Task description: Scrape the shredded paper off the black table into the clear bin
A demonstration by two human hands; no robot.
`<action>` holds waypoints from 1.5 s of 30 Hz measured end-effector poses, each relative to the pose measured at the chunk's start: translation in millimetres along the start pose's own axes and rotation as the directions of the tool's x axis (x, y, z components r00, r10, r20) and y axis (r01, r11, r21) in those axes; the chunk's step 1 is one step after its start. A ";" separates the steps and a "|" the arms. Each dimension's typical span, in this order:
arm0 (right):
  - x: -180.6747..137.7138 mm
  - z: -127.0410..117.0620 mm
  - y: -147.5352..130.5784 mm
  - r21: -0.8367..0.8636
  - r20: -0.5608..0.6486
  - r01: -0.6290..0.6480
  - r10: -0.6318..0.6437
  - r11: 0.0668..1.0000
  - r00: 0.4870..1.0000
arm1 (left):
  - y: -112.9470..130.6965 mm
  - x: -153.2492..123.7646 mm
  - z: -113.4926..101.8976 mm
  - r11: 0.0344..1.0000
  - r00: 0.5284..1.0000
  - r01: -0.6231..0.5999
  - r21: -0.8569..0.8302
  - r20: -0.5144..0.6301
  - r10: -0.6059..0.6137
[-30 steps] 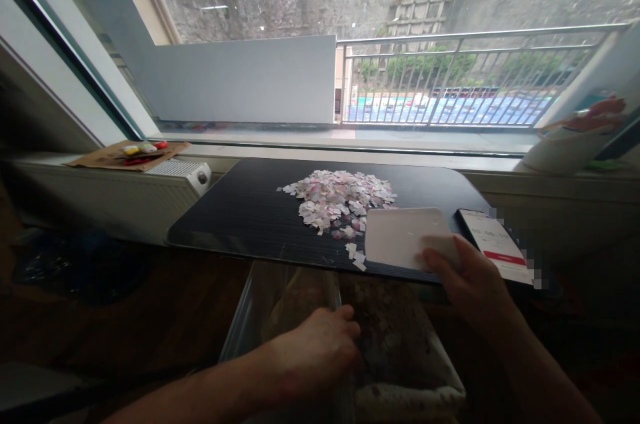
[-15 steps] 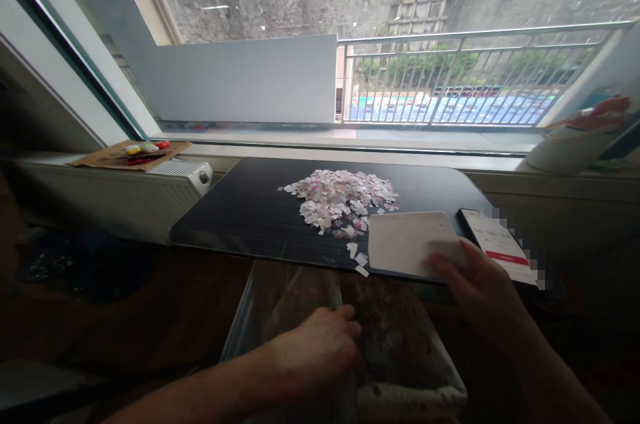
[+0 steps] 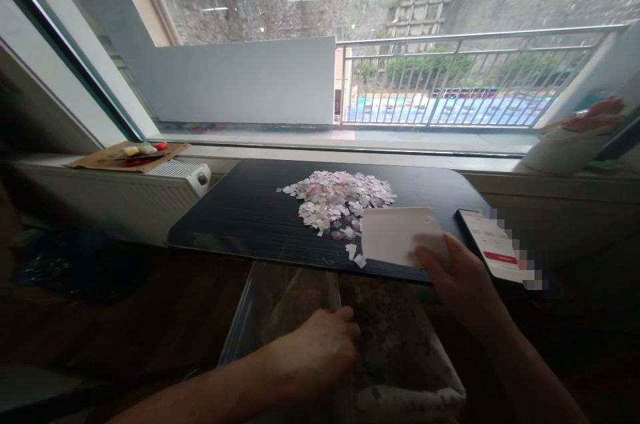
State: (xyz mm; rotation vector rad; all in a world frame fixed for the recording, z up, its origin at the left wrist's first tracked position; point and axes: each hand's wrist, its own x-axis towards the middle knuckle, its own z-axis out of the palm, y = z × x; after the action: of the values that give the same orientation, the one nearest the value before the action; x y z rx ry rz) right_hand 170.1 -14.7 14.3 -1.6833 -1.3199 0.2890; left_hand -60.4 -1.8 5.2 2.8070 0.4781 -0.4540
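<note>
A heap of small pink and white paper scraps (image 3: 340,201) lies on a dark table top (image 3: 250,211). My right hand (image 3: 460,284) is closed on a flat white scraper card (image 3: 395,234) resting on the table just right of the heap, its left edge touching the loose scraps (image 3: 356,256) at the front. My left hand (image 3: 315,351) grips the rim of a clear plastic bin (image 3: 280,317) held below the table's front edge; the bin has scraps inside.
A phone (image 3: 493,244) with a lit screen lies on the table right of the card. A radiator (image 3: 175,174) with a cardboard sheet and small coloured items (image 3: 137,151) stands at left. A window and balcony railing are behind. A white object (image 3: 565,144) sits on the sill at right.
My right hand has slid the white card a little to the left, closer to the loose scraps at the front. My left hand and the bin have stayed put.
</note>
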 end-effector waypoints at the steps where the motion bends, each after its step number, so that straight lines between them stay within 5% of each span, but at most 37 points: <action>1: 1.1 0.9 1.1 -0.013 -0.004 0.000 0.000 1.000 1.000 | -0.1 -0.2 0.5 1.000 1.000 0.002 -0.003 -0.003 -0.002; 9: -0.4 -4.5 0.2 -0.057 -0.057 0.022 -0.026 0.998 0.998 | -1.0 0.6 1.0 1.000 1.000 0.003 -0.025 0.016 -0.002; 24: 0.6 -13.8 -5.1 0.017 0.050 -0.043 0.042 0.999 0.998 | -1.1 -0.4 1.6 0.999 1.000 -0.004 -0.035 0.001 0.004; 29: 2.5 -14.1 -5.0 0.019 -0.026 -0.076 0.077 0.997 0.997 | -1.9 -0.4 1.4 1.000 1.000 -0.009 -0.018 0.010 0.009; 40: -1.1 -13.3 -3.3 0.114 0.073 -0.093 0.085 0.989 0.994 | -1.9 -0.6 0.8 1.000 1.000 -0.002 -0.025 0.012 0.003; 45: 5.3 -1.7 -0.8 0.125 0.001 -0.080 0.081 0.989 0.997 | -0.4 1.8 -0.8 1.000 1.000 -0.025 0.005 0.004 0.025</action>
State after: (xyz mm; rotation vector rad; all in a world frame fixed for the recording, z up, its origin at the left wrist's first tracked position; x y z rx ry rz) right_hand 172.9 -11.1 17.7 -1.6327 -1.2071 0.4069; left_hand -58.8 -0.7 5.2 2.8132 0.4405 -0.4562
